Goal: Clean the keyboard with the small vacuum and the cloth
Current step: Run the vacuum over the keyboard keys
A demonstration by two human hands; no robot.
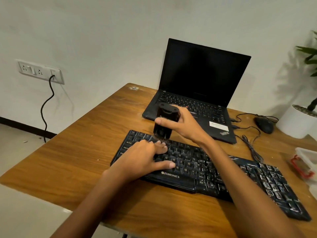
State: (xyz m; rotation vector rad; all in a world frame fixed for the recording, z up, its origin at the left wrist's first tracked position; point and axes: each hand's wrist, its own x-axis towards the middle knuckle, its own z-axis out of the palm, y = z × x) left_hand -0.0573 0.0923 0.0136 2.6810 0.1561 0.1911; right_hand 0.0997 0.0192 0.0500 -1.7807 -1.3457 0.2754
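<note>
Right hand point(180, 124) grips a small black vacuum point(167, 121) upright, bristles on the keyboard point(214, 170) at ten o'clock; left hand point(145, 157) presses flat, fingers spread, just beside it.

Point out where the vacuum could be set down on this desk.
The widest bare patch is the left of the table, between its edge, the keyboard and the laptop. A bare strip runs before the keyboard, under the arms. The right is crowded: mouse, cables, white pot, plastic container.

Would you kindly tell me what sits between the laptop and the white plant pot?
A black wired mouse lies there on the wooden table, shown in the head view.
</note>
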